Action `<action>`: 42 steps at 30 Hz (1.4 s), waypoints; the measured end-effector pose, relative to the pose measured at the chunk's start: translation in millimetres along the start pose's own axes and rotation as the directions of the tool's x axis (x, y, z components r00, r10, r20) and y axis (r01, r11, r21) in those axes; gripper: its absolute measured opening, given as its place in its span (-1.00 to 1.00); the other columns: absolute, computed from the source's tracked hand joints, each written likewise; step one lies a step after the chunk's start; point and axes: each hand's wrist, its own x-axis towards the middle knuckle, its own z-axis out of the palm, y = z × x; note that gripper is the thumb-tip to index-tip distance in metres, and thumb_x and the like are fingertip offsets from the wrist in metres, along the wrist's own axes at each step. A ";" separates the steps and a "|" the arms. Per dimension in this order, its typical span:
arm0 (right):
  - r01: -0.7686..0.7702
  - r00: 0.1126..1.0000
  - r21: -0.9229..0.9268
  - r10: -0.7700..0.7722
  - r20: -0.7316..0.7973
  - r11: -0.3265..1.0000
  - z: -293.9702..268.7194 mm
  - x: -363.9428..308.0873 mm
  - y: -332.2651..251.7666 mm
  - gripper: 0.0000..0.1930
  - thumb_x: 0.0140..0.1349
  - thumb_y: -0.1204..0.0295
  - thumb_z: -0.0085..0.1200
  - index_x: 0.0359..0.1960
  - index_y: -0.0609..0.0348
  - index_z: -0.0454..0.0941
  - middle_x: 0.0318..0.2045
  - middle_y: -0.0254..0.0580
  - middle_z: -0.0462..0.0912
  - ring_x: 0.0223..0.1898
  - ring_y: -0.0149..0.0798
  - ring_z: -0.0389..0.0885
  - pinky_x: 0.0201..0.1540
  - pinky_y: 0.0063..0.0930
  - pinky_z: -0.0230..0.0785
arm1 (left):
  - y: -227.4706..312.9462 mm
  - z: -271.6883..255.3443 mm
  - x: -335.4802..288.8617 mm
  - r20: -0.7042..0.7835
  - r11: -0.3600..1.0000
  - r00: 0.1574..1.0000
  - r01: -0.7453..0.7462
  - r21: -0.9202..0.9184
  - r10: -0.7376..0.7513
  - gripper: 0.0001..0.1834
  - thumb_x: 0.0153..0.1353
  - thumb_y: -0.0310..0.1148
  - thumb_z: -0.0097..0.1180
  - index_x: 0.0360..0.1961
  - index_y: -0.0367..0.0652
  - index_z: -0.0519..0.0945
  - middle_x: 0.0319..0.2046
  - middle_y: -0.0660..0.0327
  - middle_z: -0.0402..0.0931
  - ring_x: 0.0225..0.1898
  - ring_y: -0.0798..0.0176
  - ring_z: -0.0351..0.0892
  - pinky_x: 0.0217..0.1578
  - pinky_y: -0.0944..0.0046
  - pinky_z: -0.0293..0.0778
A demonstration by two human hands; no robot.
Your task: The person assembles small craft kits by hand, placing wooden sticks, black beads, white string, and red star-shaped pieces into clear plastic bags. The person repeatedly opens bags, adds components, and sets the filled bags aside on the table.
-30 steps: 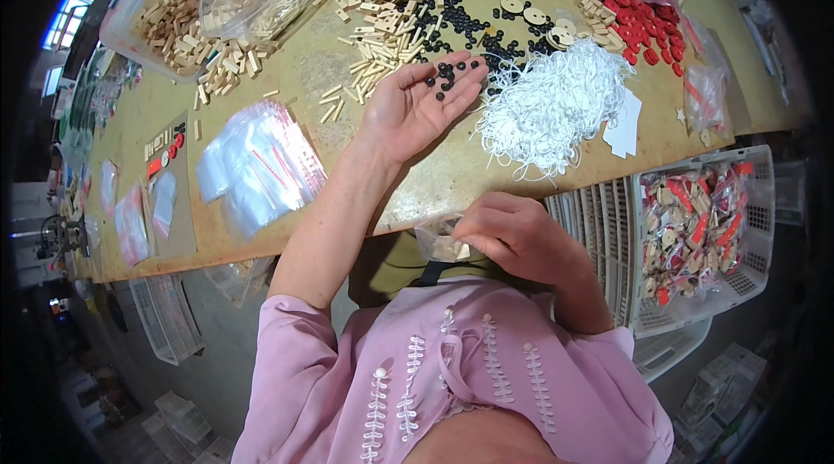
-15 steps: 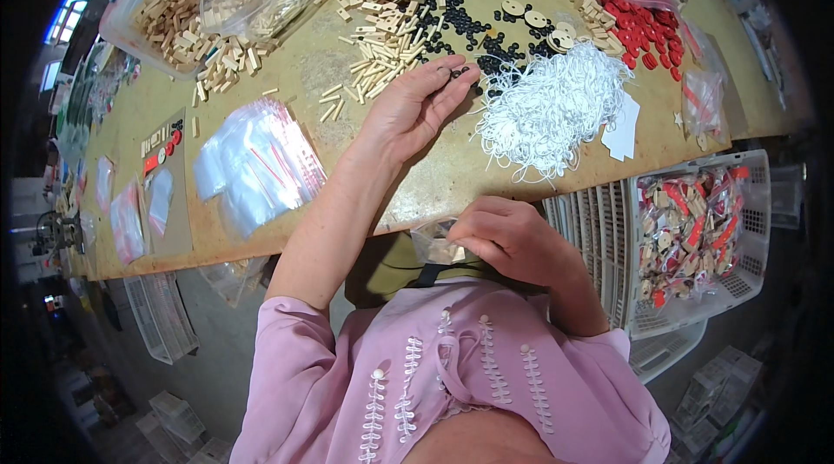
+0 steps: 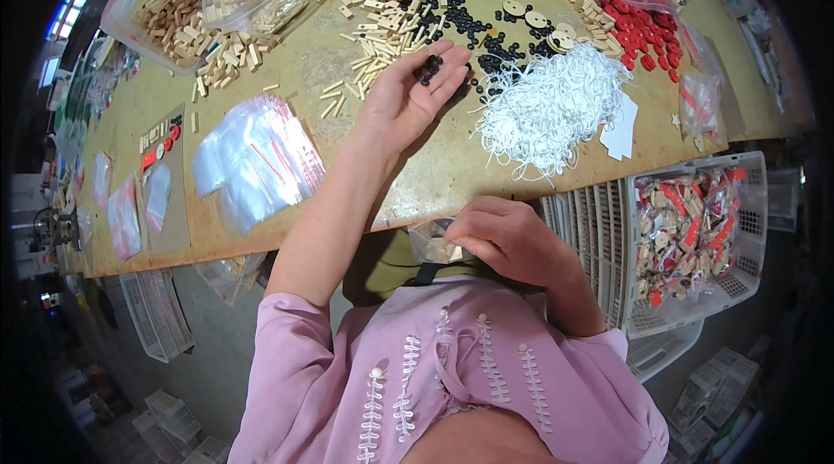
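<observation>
My left hand [image 3: 393,112] is turned palm up over the table, with a small cluster of black beads [image 3: 429,70] resting on its slightly curled fingers. Just beyond it lies a spread of loose black beads [image 3: 465,25], next to thin wooden sticks [image 3: 382,57]. Close to my body, my right hand [image 3: 508,240] pinches the rim of a small clear plastic bag [image 3: 430,242] below the table edge. A few pale wooden pieces show inside that bag. A tangled heap of white cords [image 3: 556,108] sits to the right of my left hand.
Clear zip bags [image 3: 261,164] lie stacked at left, beside a sample board [image 3: 180,212]. Red pieces [image 3: 645,45] and wooden discs [image 3: 514,8] are farther back. A plastic tub [image 3: 122,25] holds wooden blocks. At right, a white basket [image 3: 754,229] contains filled bags.
My left hand has rolled further palm up and drawn slightly left, exposing the cluster of black beads on its fingers. My right hand stays on the bag, nearly still.
</observation>
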 end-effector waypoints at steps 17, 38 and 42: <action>-0.009 0.994 -0.019 0.007 -0.105 1.000 -14.9 2.1 -27.6 -0.93 0.26 0.58 0.21 -0.23 0.21 0.63 -0.28 -0.08 0.65 -0.24 0.02 0.66 -0.17 -0.26 0.52 | 0.7 13.9 -12.0 0.120 0.986 0.990 0.090 -0.140 -0.073 -0.46 0.38 -0.57 -0.22 0.37 -0.56 0.26 0.33 -0.28 0.33 0.39 -0.17 0.37 0.38 -0.05 0.43; -0.087 0.932 -0.212 0.004 -0.363 0.973 -14.5 76.0 -55.5 -0.90 0.25 0.61 0.21 -0.21 0.30 0.61 -0.10 0.04 0.58 -0.08 0.05 0.62 -0.01 -0.24 0.50 | 11.3 86.0 -81.8 0.107 0.884 0.936 -0.351 0.309 0.335 -0.39 0.63 -0.06 -0.44 -0.08 -0.36 0.58 -0.14 0.05 0.60 -0.10 0.21 0.52 0.04 0.18 0.45; -0.070 0.932 -0.216 -0.013 -0.363 0.974 -11.4 73.8 -49.0 -0.89 0.24 0.61 0.22 -0.21 0.30 0.63 -0.09 0.07 0.58 -0.06 0.08 0.63 0.00 -0.23 0.50 | 2.5 81.7 -84.8 0.162 0.811 0.907 -0.419 0.407 0.388 -0.35 0.63 -0.04 -0.50 -0.10 -0.34 0.59 -0.17 0.07 0.62 -0.10 0.24 0.52 0.05 0.21 0.42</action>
